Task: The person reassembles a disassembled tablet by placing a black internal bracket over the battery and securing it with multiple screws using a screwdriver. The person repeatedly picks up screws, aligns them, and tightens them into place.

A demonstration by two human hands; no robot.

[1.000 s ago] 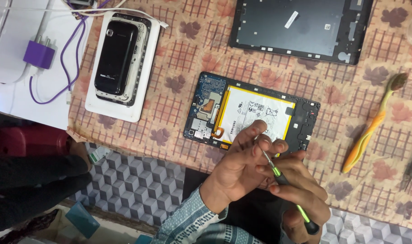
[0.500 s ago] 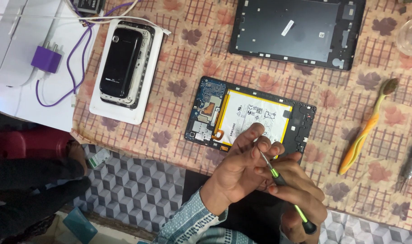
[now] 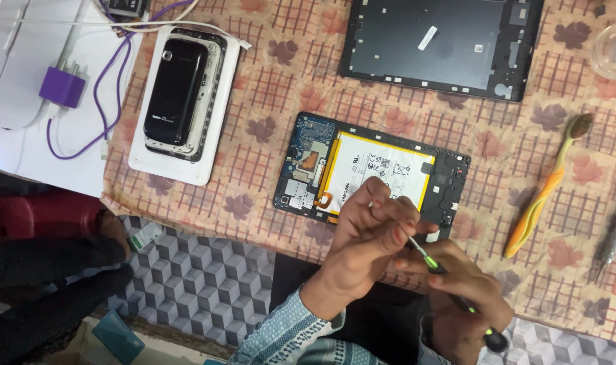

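One opened tablet (image 3: 372, 172), one detached back cover (image 3: 443, 44), one screwdriver (image 3: 450, 287), one orange toothbrush (image 3: 544, 196), one black phone (image 3: 176, 91), one purple charger plug (image 3: 61, 86), two hands: left hand (image 3: 365, 240), right hand (image 3: 466, 297)

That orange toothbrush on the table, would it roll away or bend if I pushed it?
The orange toothbrush looks curved and flattish, so it would probably slide or pivot rather than roll. It seems light, thin plastic, likely a little springy. The patterned tablecloth under it may slow any sliding.
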